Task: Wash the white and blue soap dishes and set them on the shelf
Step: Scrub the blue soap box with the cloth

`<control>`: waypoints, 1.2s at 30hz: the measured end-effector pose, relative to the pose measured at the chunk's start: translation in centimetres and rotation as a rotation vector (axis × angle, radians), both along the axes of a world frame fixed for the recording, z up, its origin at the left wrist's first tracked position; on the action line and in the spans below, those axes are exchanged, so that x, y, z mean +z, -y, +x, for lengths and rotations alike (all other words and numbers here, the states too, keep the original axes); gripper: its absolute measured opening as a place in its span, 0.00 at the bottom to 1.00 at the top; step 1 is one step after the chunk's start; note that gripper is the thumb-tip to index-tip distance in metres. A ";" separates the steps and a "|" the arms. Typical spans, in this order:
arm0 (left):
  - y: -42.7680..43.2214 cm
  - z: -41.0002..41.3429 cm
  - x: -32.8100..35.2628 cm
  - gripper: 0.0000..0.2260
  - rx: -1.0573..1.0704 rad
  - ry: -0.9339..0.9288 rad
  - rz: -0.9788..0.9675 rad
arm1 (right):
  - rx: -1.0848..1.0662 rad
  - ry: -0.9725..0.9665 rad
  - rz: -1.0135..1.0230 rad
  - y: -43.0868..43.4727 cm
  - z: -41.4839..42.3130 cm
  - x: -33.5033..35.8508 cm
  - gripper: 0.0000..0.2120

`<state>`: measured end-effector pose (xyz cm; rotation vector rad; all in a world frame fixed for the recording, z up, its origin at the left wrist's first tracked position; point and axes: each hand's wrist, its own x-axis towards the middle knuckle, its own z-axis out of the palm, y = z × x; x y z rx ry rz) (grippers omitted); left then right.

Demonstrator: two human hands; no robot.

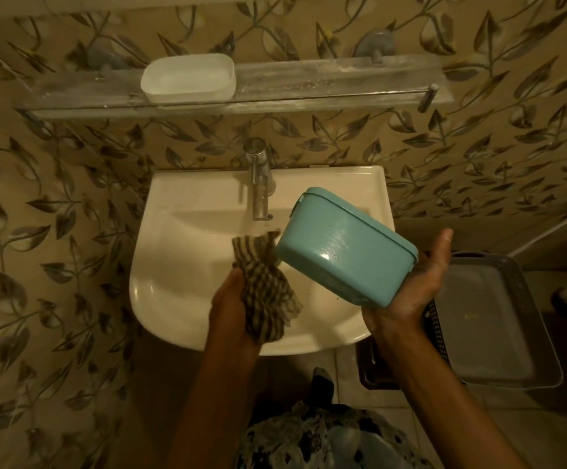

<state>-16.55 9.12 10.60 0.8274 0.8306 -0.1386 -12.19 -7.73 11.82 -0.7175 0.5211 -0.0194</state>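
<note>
Blue soap dish hides fingers of the right hand holding it; left hand clutches checked cloth.

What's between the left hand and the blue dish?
Only the cloth, which the left hand grips. Its top end reaches up beside the blue dish; contact unclear. Shown in the head view.

Single head-worn wide-angle view, looking forward and steeply down, close above a cream ceramic washbasin at centre, frosted glass wall shelf far at the top, leaf-patterned tiled wall spreading left and right, pale tiled floor at the near edge.
</note>
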 end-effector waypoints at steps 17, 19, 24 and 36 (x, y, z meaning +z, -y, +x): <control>2.1 2.5 0.2 0.15 0.076 0.222 0.237 | 0.392 0.458 -0.741 0.3 2.1 -5.1 0.09; 2.0 2.7 0.3 0.10 0.034 0.267 0.467 | 0.431 0.445 -0.708 -0.2 2.3 -4.9 0.14; 2.2 2.5 0.8 0.10 -0.101 0.373 0.725 | 0.222 0.126 -0.234 -2.1 2.3 -3.2 0.27; -0.8 2.5 5.1 0.08 -0.062 0.528 1.093 | 0.131 -0.038 -0.349 -2.1 3.1 -1.7 0.13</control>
